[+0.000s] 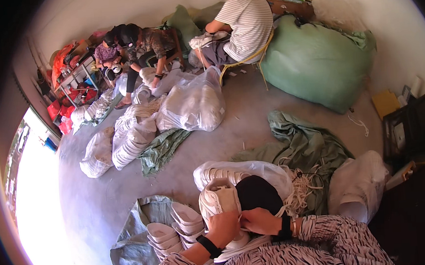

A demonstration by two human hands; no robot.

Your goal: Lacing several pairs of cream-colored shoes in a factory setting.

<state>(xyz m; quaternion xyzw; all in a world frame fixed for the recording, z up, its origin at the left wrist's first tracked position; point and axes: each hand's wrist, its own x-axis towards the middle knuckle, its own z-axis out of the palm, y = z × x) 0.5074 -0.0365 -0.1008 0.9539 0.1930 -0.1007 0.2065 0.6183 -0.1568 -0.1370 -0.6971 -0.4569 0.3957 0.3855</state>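
A cream lace-up shoe (219,197) stands in front of me with its opening facing up. Curled against its near side, my left hand (224,229) has closed fingers and grips the shoe. My right hand (261,221) meets it from the other side, finger and thumb pinched together close to the shoe; what lies between them is too small to make out. Just beyond the right hand is a round black cloth-like piece (258,194). A bundle of cream laces (298,191) hangs to its right. Nested white shoe uppers (163,238) rise in stacks left of my hands.
Behind the shoe lies a clear bag (269,170) of stacked uppers, beside crumpled green cloth (307,143). Further bags (191,107) lie across the floor. Several people (247,24) sit working at the back, near a big green sack (316,61). A black case (414,123) stands right.
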